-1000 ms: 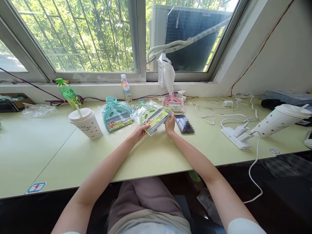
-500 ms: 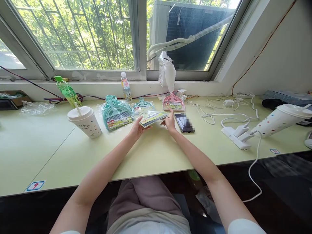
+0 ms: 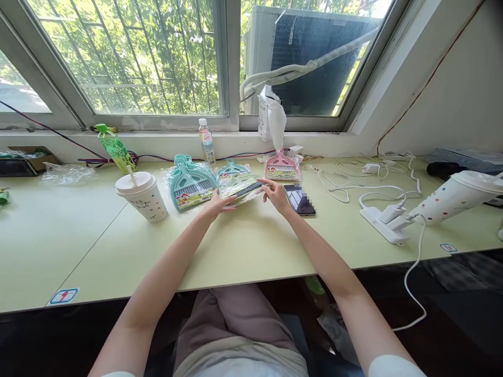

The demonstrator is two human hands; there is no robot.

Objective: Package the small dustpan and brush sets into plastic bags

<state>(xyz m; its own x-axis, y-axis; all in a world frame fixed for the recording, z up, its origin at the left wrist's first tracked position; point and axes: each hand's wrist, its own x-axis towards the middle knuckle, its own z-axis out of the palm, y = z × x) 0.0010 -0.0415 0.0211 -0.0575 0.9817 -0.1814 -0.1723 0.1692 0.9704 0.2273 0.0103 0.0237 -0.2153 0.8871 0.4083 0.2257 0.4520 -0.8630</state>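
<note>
Between my hands is a green dustpan and brush set [image 3: 243, 187] in clear plastic wrap, tilted low over the table. My left hand [image 3: 217, 205] grips its left lower edge. At the right end, the fingers of my right hand [image 3: 275, 195] pinch the wrap. Close to my left hand lie wrapped teal dustpan and brush sets [image 3: 192, 186]. A smaller teal set [image 3: 232, 167] lies just behind the green one and is partly covered by it. Farther back, a wrapped pink dustpan and brush set [image 3: 282, 166] rests near the wall.
A phone [image 3: 301, 201] lies beside my right hand. Left stands a lidded cup with a straw [image 3: 143, 199]; behind it leans a green bottle [image 3: 116, 149]. Another bottle [image 3: 206, 141] stands by the sill. A power strip [image 3: 381, 225] with white cables and a tilted cup [image 3: 451, 196] are on the right.
The green set has been lowered and tipped from a raised, face-up angle to a flatter one. My right hand has shifted its hold to the wrap at the right end.
</note>
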